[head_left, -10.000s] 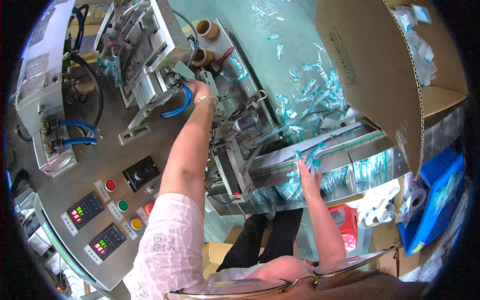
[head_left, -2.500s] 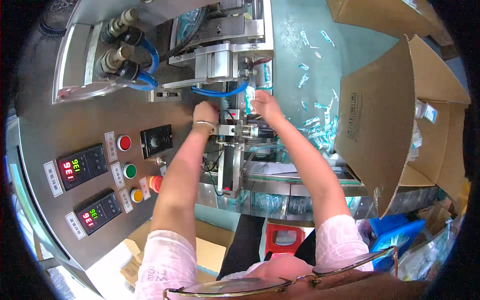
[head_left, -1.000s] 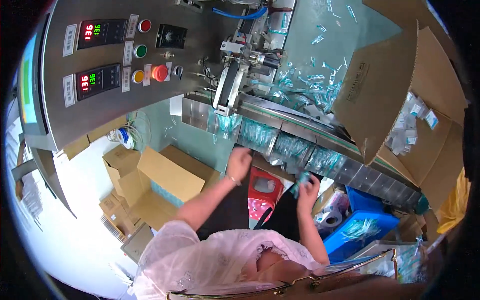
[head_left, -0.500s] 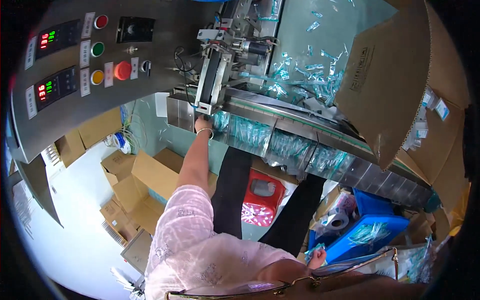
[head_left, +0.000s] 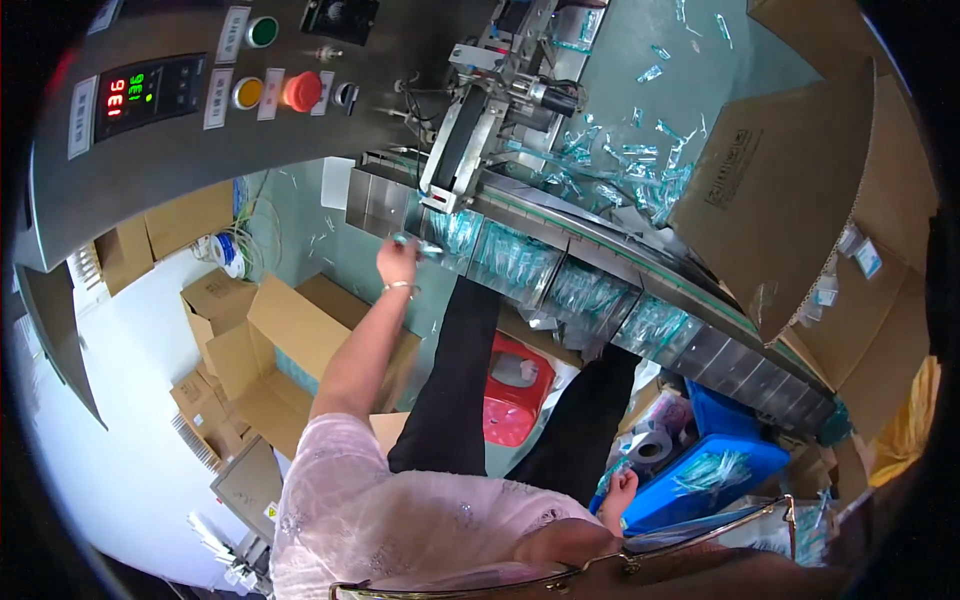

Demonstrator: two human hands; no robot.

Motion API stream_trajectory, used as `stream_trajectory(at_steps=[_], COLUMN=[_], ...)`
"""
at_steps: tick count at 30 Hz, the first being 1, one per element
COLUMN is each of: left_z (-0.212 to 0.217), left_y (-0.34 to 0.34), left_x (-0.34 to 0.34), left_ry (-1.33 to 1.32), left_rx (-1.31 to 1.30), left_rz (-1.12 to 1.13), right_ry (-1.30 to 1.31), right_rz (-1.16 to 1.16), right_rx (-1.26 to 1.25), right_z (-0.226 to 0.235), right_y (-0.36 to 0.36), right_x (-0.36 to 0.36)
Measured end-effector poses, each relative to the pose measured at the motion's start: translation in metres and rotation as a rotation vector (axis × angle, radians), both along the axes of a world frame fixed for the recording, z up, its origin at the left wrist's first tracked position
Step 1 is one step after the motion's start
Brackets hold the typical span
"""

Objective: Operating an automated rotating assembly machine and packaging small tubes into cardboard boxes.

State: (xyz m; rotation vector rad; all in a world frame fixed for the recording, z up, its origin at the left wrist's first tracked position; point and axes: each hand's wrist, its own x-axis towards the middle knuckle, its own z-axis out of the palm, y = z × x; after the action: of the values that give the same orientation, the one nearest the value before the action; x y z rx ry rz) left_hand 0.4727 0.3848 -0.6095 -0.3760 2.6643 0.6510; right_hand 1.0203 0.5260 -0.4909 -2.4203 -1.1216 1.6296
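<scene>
My left hand is raised just off the near side of a metal trough, its fingers closed on a small clear-and-teal packet. The trough's compartments hold many similar packets, standing close together. Above the trough's left end sits a machine head with a dark belt. At lower right my right hand is beside a blue bin, its fingers curled round teal-and-clear packets; how many cannot be made out. A bundle of packets lies on the bin.
A steel control panel with buttons fills the upper left. A large carton stands at right beside scattered packets. Open cartons are at left. Between my knees is a red stool. Paper rolls sit by the bin.
My left hand has drawn back from the trough beneath the machine head, and a packet now shows in its fingers. My right hand has shifted slightly beside the bin. The view has tilted.
</scene>
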Motion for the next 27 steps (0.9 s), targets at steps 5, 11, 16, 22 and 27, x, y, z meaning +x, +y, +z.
stream_trajectory(at_steps=[5, 11, 16, 22, 27], left_z=[0.087, 0.035, 0.025, 0.013, -0.020], left_y=[0.114, 0.072, 0.012, 0.003, 0.011], left_x=[0.074, 0.082, 0.054, 0.052, 0.015], left_ry=[-0.812, -0.461, -0.046, 0.027, -0.054], left_rx=[1.159, 0.577, 0.152, 0.097, -0.108], left_rz=[0.242, -0.324, -0.564, -0.581, -0.536], right_ry=[-0.024, -0.061, -0.169, -0.194, -0.150], right_rz=[0.071, 0.135, 0.293, 0.431, 0.515], right_rx=[-0.013, -0.007, 0.025, 0.061, 0.085], right_z=[0.004, 0.010, 0.012, -0.014, -0.026], right_y=[-0.001, 0.012, 0.016, 0.021, 0.041], right_x=[0.026, 0.023, 0.045, 0.126, 0.134])
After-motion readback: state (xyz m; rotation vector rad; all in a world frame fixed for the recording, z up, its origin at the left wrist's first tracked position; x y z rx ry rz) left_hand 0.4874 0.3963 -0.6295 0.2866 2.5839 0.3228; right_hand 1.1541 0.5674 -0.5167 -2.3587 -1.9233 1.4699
